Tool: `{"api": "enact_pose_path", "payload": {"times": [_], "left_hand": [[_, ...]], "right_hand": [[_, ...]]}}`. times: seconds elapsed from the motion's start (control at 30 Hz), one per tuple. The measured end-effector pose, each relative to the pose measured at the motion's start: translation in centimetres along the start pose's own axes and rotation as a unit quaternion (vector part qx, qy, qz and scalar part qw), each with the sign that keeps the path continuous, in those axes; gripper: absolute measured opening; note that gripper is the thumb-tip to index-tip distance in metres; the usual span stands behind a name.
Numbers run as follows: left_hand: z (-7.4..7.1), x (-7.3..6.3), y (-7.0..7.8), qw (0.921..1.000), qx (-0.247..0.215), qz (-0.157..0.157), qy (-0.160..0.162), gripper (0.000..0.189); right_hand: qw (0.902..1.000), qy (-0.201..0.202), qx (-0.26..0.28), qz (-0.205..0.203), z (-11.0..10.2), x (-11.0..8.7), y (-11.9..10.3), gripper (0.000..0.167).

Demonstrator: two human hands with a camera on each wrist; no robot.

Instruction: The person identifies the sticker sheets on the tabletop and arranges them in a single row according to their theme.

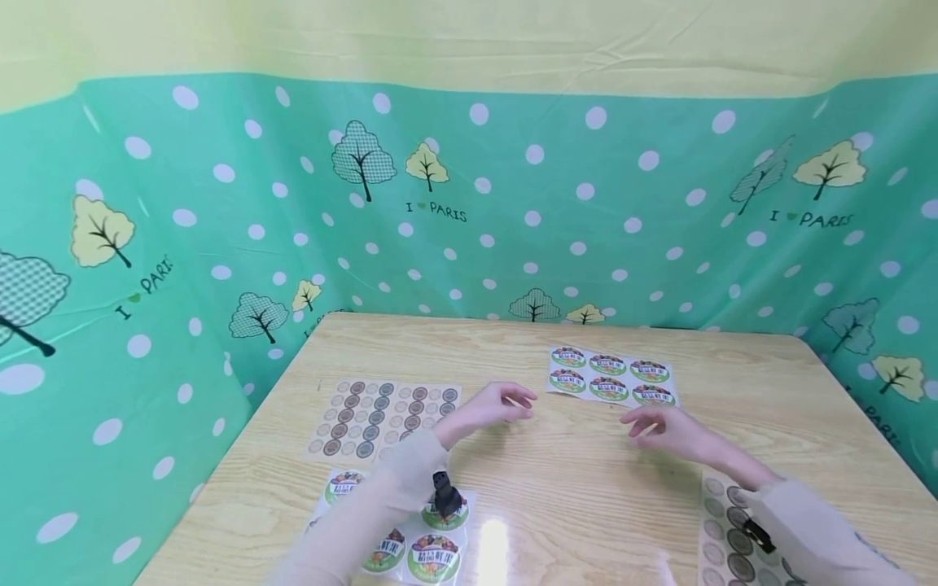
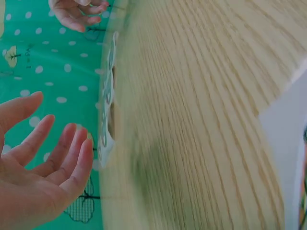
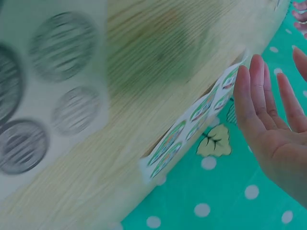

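My left hand point(image 1: 498, 403) hovers over the middle of the table, fingers relaxed and holding nothing. Facing it, my right hand point(image 1: 668, 431) is also raised and bare, its fingers loosely bent. In the left wrist view the left hand point(image 2: 48, 167) shows spread fingers; the right wrist view has the right hand point(image 3: 273, 115) with fingers extended. Beyond both hands lies a sheet of round fruit stickers point(image 1: 608, 376), six labels in two rows, its edge a little lifted in the wrist views.
Left on the table is a sheet of brown and pale round stickers point(image 1: 374, 419). A larger fruit sticker sheet point(image 1: 434, 557) lies partly under the left forearm. Another sheet of round stickers point(image 1: 721, 533) sits beneath the right forearm. A green dotted curtain point(image 1: 513, 203) hangs behind the table.
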State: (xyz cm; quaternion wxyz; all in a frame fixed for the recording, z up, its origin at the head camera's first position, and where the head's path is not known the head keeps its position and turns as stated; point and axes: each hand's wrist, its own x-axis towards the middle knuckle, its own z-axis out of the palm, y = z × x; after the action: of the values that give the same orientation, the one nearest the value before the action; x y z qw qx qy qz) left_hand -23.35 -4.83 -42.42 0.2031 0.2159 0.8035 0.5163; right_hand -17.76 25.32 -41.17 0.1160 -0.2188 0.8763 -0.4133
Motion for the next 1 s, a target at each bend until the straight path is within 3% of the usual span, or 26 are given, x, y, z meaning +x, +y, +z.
{"api": "enact_pose_path", "payload": {"times": [0.27, 0.47, 0.67, 1.0], "left_hand": [[2.2, 1.1, 0.6, 0.9998, -0.006, 0.012, -0.018, 0.032], [3.6, 1.6, 1.3, 0.9995, -0.002, 0.01, -0.031, 0.032], [5.0, 2.3, 1.6, 0.9979, -0.011, 0.03, -0.056, 0.031], [7.6, 3.2, 2.9, 0.9945, 0.018, 0.043, -0.094, 0.031]], "right_hand": [[0.9998, 0.007, -0.008, 0.017, -1.2, -2.4, 0.8, 0.036], [0.9986, 0.01, -0.002, 0.051, -1.7, -3.8, 1.4, 0.039], [0.9975, 0.02, -0.021, 0.065, -2.4, -5.3, 2.0, 0.04], [0.996, 0.024, -0.039, 0.077, -3.4, -7.6, 3.1, 0.041]]}}
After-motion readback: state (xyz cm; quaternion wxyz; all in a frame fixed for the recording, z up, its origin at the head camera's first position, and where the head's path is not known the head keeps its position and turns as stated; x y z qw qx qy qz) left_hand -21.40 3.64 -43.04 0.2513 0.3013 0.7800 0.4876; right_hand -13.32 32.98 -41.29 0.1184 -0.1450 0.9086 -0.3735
